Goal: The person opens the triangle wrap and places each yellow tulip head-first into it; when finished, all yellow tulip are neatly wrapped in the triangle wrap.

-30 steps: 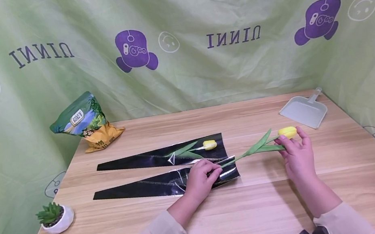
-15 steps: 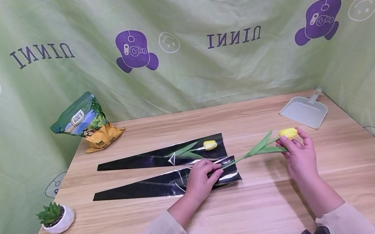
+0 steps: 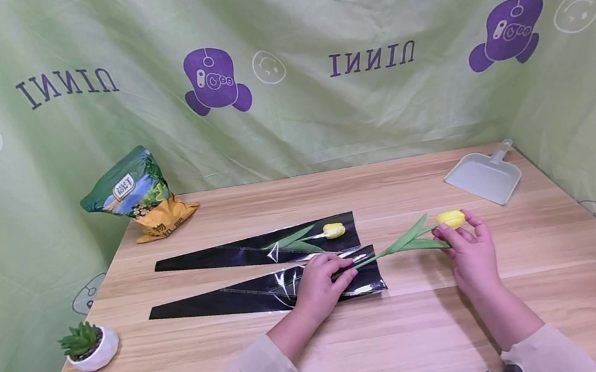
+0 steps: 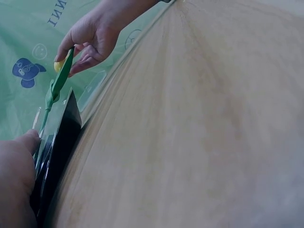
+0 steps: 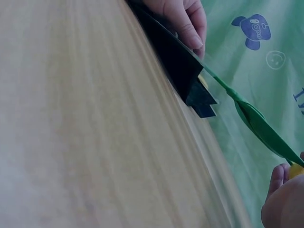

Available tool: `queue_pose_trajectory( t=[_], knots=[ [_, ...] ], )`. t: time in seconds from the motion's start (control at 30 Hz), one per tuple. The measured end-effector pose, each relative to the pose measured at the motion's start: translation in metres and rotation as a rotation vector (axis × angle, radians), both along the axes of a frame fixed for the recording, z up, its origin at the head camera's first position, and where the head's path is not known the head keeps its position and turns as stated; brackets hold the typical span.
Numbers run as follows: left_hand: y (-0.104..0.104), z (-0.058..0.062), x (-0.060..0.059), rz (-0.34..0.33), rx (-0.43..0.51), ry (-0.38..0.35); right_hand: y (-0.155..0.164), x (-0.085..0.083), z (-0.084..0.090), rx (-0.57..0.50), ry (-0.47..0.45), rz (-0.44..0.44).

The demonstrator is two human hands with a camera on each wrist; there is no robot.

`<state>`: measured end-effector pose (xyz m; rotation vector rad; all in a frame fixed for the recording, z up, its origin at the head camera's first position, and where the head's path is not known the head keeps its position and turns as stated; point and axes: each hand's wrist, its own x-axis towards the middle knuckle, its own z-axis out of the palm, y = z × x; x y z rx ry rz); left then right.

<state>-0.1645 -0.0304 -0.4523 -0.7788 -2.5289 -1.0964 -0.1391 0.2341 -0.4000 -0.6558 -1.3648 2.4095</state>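
My right hand pinches a yellow artificial tulip just at its bloom. The tulip's green stem runs left into the mouth of a black-backed clear flower sleeve, so its lower end is out of sight. At that mouth my left hand grips the sleeve, thumb and fingers close around the stem. In the left wrist view the left thumb lies against the clear film. Behind it, a second flower sleeve lies flat with another yellow tulip inside.
A green and yellow bag stands at the back left of the wooden table. Nearer on the left is a white pot with a succulent. A grey dustpan lies at the back right. Green printed cloth hangs around the table.
My right hand first shifts slightly right, then brings the tulip left, with its leaves nearer the sleeve. The sleeve's mouth spreads a little wider. My left hand stays nearly in place.
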Motion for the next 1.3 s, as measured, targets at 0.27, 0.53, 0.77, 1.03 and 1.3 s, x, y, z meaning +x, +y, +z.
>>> queue_pose_trajectory(
  t=[0.27,0.53,0.77,1.03,1.3],
  knots=[
    [0.001,0.001,0.0,-0.008,0.012,0.007,-0.001,0.003,-0.007,0.055,-0.016,0.047],
    [0.001,0.002,-0.002,-0.012,0.002,0.002,0.006,0.011,-0.008,0.09,-0.01,0.123],
    [0.001,0.002,-0.001,-0.012,0.002,-0.013,0.018,0.016,-0.012,0.161,0.03,0.238],
    [0.001,0.002,0.0,-0.018,-0.001,-0.003,0.036,0.016,-0.019,0.206,0.139,0.471],
    [0.0,0.001,0.0,-0.02,-0.014,0.005,0.058,0.013,-0.016,0.481,0.049,0.645]
  ],
)
